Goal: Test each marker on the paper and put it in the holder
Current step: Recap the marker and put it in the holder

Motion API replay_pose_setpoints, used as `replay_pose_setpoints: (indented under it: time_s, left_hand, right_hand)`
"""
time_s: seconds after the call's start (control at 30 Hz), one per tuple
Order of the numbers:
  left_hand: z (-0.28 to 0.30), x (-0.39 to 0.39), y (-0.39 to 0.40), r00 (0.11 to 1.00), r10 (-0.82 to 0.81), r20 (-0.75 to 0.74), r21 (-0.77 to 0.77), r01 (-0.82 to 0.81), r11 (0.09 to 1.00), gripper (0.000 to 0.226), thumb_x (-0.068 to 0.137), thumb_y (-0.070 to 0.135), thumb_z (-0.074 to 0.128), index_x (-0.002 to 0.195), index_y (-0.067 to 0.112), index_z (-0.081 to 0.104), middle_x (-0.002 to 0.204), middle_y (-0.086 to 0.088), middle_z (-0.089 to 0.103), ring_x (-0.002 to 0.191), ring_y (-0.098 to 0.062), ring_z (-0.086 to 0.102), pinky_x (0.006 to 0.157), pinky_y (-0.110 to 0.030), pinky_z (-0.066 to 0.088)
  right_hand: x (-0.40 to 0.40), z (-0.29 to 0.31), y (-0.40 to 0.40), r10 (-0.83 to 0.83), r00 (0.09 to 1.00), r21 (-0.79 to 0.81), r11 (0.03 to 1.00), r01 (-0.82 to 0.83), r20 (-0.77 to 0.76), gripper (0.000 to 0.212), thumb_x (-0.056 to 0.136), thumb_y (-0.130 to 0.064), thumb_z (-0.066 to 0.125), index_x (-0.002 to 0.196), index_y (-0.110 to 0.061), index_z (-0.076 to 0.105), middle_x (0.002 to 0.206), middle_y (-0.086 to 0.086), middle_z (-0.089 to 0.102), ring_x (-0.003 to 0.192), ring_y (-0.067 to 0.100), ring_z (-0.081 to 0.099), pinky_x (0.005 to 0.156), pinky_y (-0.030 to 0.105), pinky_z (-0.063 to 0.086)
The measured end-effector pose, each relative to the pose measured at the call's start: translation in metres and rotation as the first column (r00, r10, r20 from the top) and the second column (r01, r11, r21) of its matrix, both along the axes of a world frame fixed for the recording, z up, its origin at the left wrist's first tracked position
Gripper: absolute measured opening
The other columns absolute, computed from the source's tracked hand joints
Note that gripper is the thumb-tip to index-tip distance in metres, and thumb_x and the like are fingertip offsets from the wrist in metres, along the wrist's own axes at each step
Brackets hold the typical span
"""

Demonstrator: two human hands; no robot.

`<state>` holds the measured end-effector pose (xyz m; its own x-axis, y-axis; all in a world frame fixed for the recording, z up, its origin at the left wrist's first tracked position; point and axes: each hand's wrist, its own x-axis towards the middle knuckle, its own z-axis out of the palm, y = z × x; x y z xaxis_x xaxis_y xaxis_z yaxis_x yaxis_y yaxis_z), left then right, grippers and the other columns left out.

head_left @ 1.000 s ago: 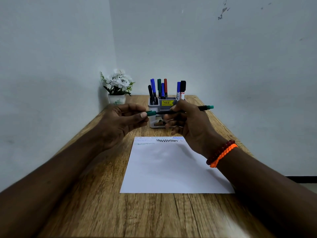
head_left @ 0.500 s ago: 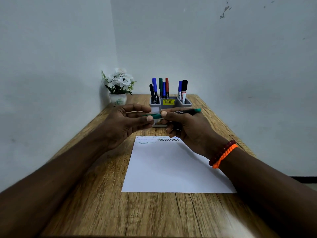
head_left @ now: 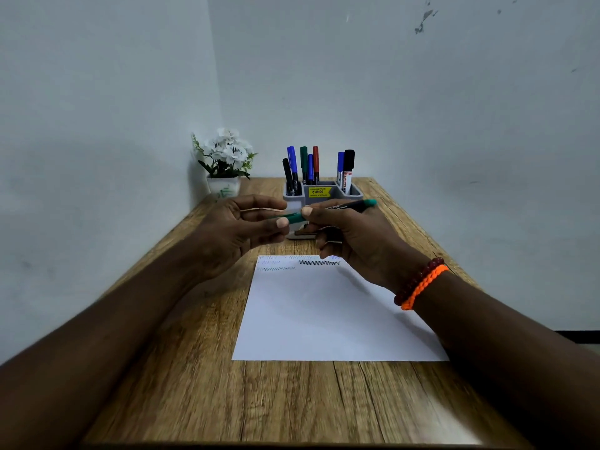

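Note:
My right hand grips a green marker by its black barrel, held level above the table with its teal end pointing right. My left hand pinches the green cap at the marker's left end, and the two hands meet there. Below them lies a white sheet of paper with several scribble lines along its far edge. Behind the hands stands the grey holder with several markers upright in it.
A small white pot of white flowers stands at the far left corner of the wooden table. Walls close the table in on the left and behind. A beaded band and an orange one circle my right wrist.
The cap in my left hand and the marker in my right hand have come together. Both hands have shifted slightly left and lower.

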<state>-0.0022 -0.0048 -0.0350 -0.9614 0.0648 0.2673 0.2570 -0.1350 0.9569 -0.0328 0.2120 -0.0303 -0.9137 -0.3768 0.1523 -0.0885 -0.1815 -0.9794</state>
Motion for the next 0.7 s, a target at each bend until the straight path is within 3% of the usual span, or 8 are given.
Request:
replay_pose_setpoints:
  time_s: [0.2, 0.37, 0.47, 0.6, 0.7]
  left_hand:
    - [0.003, 0.001, -0.013, 0.999, 0.033, 0.013, 0.003, -0.033, 0.999, 0.059, 0.064, 0.008, 0.083, 0.119, -0.006, 0.065, 0.096, -0.015, 0.077, 0.082, -0.02, 0.075, 0.073, -0.028, 0.062]
    - [0.002, -0.003, -0.016, 0.995, 0.096, -0.009, 0.069, -0.095, 0.993, 0.043, 0.075, 0.006, 0.075, 0.117, 0.003, 0.067, 0.1, -0.013, 0.075, 0.087, -0.019, 0.073, 0.074, -0.027, 0.062]
    - [-0.002, -0.005, -0.013, 0.992, 0.121, -0.046, 0.035, -0.12, 0.992, 0.041, 0.076, 0.009, 0.077, 0.116, 0.003, 0.068, 0.102, -0.017, 0.077, 0.09, -0.022, 0.075, 0.073, -0.028, 0.062]
    - [-0.01, -0.011, -0.005, 0.984, 0.154, -0.095, -0.05, -0.159, 0.986, 0.033, 0.082, 0.013, 0.077, 0.111, -0.001, 0.071, 0.097, -0.016, 0.079, 0.087, -0.026, 0.076, 0.07, -0.03, 0.062]
    - [-0.015, -0.016, -0.006, 0.965, 0.217, -0.149, -0.196, -0.244, 0.95, 0.027, 0.099, 0.023, 0.065, 0.11, 0.0, 0.074, 0.094, -0.015, 0.078, 0.077, -0.025, 0.073, 0.066, -0.031, 0.061]
  right_hand:
    - [-0.003, 0.005, 0.01, -0.055, 0.997, 0.051, 0.997, 0.058, -0.056, 0.004, 0.092, -0.006, 0.077, 0.09, -0.003, 0.079, 0.076, 0.013, 0.075, 0.054, 0.017, 0.06, 0.048, 0.027, 0.055]
    - [0.003, 0.0, 0.004, 0.01, 0.988, 0.247, 0.969, 0.029, -0.155, 0.011, 0.089, -0.011, 0.082, 0.096, -0.002, 0.082, 0.086, 0.015, 0.08, 0.07, 0.02, 0.068, 0.058, 0.027, 0.056]
    - [0.011, 0.001, -0.004, 0.083, 0.985, 0.342, 0.939, -0.026, -0.152, 0.014, 0.089, -0.008, 0.082, 0.1, 0.0, 0.08, 0.086, 0.014, 0.08, 0.069, 0.018, 0.074, 0.062, 0.026, 0.061]
    - [0.019, 0.006, -0.012, 0.151, 0.988, 0.354, 0.927, -0.128, -0.038, 0.046, 0.085, 0.007, 0.08, 0.127, -0.005, 0.065, 0.086, 0.015, 0.08, 0.077, 0.03, 0.079, 0.068, 0.041, 0.067]
    - [0.021, 0.007, -0.014, 0.165, 0.986, 0.332, 0.93, -0.154, -0.004, 0.075, 0.084, 0.014, 0.077, 0.147, -0.014, 0.048, 0.084, 0.014, 0.078, 0.082, 0.037, 0.079, 0.067, 0.045, 0.067]
